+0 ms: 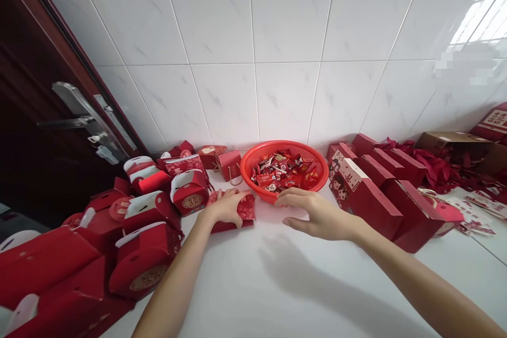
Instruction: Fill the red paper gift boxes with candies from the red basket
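A small red gift box point(247, 210) with a printed pattern lies on the white surface, left of centre. My left hand point(224, 208) holds it from above, its thumb on the near side and its other fingers partly hidden on the far side. Just behind stands a round red plastic basket point(246, 166) with perforated walls. Wrapped candies point(279, 169) in red packaging fill its bottom. My right hand point(311, 214) hovers by the basket's near rim, palm turned inward, thumb and fingers apart, with nothing between them.
Many red gift boxes point(154, 208) crowd the left side, several with open white-lined tops. Closed red boxes point(374, 203) stand in rows at right, near red ribbon point(433, 166), a cardboard box point(455, 140) and printed cards point(467, 211). A tiled wall point(222, 100) rises behind; a dark door point(35, 95) is at left.
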Demonstrator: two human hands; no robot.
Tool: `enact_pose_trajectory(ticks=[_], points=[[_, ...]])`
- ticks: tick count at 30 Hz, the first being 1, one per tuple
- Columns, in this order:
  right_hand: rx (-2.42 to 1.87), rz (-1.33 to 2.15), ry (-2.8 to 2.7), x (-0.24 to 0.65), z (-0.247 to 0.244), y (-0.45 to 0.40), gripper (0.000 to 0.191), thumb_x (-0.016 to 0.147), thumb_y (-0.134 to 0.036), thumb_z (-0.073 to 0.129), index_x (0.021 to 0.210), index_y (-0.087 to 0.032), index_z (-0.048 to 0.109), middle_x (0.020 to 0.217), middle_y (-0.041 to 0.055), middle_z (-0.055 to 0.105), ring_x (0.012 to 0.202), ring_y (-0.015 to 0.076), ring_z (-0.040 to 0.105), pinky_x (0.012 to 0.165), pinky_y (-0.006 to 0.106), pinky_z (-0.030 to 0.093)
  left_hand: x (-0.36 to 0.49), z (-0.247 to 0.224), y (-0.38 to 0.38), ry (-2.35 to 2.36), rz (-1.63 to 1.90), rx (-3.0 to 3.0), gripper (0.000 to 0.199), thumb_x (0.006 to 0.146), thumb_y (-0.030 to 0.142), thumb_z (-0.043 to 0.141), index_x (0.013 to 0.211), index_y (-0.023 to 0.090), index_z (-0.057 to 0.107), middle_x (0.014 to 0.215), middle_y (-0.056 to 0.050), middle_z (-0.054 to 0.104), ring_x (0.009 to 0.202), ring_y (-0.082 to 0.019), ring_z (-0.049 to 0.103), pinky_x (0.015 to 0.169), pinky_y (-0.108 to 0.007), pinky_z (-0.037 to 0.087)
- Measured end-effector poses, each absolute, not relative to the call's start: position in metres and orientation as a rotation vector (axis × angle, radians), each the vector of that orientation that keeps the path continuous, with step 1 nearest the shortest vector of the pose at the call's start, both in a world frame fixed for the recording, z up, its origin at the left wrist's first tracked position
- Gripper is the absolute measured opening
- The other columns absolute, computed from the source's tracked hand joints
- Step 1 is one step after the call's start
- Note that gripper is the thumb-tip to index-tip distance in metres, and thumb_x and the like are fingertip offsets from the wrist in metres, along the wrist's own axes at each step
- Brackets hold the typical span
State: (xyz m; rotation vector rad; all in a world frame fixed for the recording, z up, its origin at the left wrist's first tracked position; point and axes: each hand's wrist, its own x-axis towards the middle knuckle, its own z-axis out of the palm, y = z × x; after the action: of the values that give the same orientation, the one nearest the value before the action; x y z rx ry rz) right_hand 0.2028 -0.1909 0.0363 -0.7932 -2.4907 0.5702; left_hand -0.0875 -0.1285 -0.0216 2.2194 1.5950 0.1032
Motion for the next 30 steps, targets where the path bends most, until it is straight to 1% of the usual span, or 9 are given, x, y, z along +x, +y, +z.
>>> enact_pose_trajectory(ticks=[2, 4, 6, 9, 13, 17, 20, 24, 30], points=[[-0.811, 0.626, -2.484, 0.201, 0.027, -0.187, 0.033, 0.092, -0.026, 0.063, 0.124, -0.021, 0.062, 0.125, 0.0118, 0.066, 0.11, 0.026, 0.065, 0.093, 0.043, 0.055, -0.091, -0.01, -0.14, 1.272, 0.225, 2.158, 0.088, 0.053, 0.032, 0.085, 0.138, 0.028, 0.061, 0.14, -0.013, 0.062, 0.134, -0.041, 0.052, 0.113, -0.053, 0.037], [-0.799, 0.671, -2.468, 0.2, 0.022, -0.185, 0.041, 0.089, -0.028, 0.068, 0.129, -0.023, 0.059, 0.127, 0.0114, 0.064, 0.106, 0.0246, 0.064, 0.091, 0.041, 0.055, -0.093, 0.003, -0.15, 0.918, 0.302, 2.004, 0.082, 0.057, 0.042, 0.085, 0.135, 0.027, 0.063, 0.135, -0.01, 0.065, 0.128, -0.035, 0.057, 0.107, -0.042, 0.045], [-0.764, 0.713, -2.43, 0.2, 0.021, -0.184, 0.05, 0.087, -0.032, 0.072, 0.134, -0.025, 0.056, 0.126, 0.0099, 0.064, 0.097, 0.0218, 0.064, 0.085, 0.038, 0.055, -0.09, 0.01, -0.156, 0.69, 0.344, 1.812, 0.082, 0.057, 0.056, 0.084, 0.13, 0.022, 0.065, 0.127, -0.011, 0.069, 0.124, -0.035, 0.06, 0.1, -0.039, 0.05], [-0.727, 0.744, -2.311, 0.198, 0.024, -0.186, 0.049, 0.087, -0.042, 0.073, 0.13, -0.025, 0.058, 0.117, 0.0079, 0.067, 0.085, 0.0183, 0.062, 0.077, 0.033, 0.054, -0.081, 0.008, -0.157, 0.54, 0.414, 1.592, 0.1, 0.047, 0.075, 0.08, 0.126, 0.016, 0.067, 0.116, -0.016, 0.073, 0.116, -0.041, 0.063, 0.086, -0.042, 0.056], [-0.768, 0.801, -2.168, 0.195, 0.027, -0.188, 0.03, 0.095, -0.05, 0.059, 0.104, -0.022, 0.067, 0.095, 0.0056, 0.069, 0.074, 0.0156, 0.06, 0.068, 0.028, 0.051, -0.068, -0.008, -0.15, 0.514, 0.592, 1.553, 0.112, 0.034, 0.077, 0.084, 0.126, 0.014, 0.067, 0.113, -0.019, 0.074, 0.118, -0.042, 0.062, 0.086, -0.043, 0.055], [-0.865, 0.854, -2.083, 0.195, 0.023, -0.193, 0.041, 0.101, -0.051, 0.044, 0.078, -0.02, 0.059, 0.068, 0.0005, 0.059, 0.058, 0.0127, 0.054, 0.055, 0.025, 0.043, -0.061, -0.015, -0.143, 0.5, 0.463, 1.548, 0.109, 0.03, 0.068, 0.09, 0.123, 0.016, 0.069, 0.116, -0.018, 0.074, 0.118, -0.043, 0.063, 0.089, -0.043, 0.054], [-0.973, 0.936, -1.969, 0.196, 0.018, -0.196, 0.043, 0.099, -0.054, 0.045, 0.071, -0.021, 0.05, 0.058, -0.0029, 0.05, 0.049, 0.0119, 0.051, 0.05, 0.024, 0.041, -0.06, -0.013, -0.139, 0.5, 0.464, 1.503, 0.091, 0.044, 0.06, 0.09, 0.122, 0.017, 0.071, 0.118, -0.018, 0.074, 0.113, -0.04, 0.066, 0.091, -0.044, 0.053], [-1.064, 0.923, -1.866, 0.194, 0.008, -0.196, 0.042, 0.096, -0.055, 0.048, 0.07, -0.022, 0.051, 0.063, -0.0003, 0.055, 0.054, 0.0146, 0.056, 0.05, 0.026, 0.044, -0.062, -0.007, -0.141, 0.465, 0.683, 1.452, 0.072, 0.063, 0.063, 0.081, 0.12, 0.02, 0.073, 0.123, -0.015, 0.071, 0.111, -0.035, 0.067, 0.094, -0.044, 0.052], [-1.077, 0.931, -1.853, 0.186, -0.003, -0.192, 0.045, 0.095, -0.054, 0.049, 0.064, -0.022, 0.047, 0.059, -0.0008, 0.052, 0.056, 0.0155, 0.056, 0.053, 0.027, 0.045, -0.056, -0.002, -0.15, 0.861, 0.777, 1.716, 0.038, 0.085, 0.053, 0.067, 0.087, 0.016, 0.079, 0.089, -0.007, 0.074, 0.083, -0.022, 0.065, 0.076, -0.03, 0.05]])
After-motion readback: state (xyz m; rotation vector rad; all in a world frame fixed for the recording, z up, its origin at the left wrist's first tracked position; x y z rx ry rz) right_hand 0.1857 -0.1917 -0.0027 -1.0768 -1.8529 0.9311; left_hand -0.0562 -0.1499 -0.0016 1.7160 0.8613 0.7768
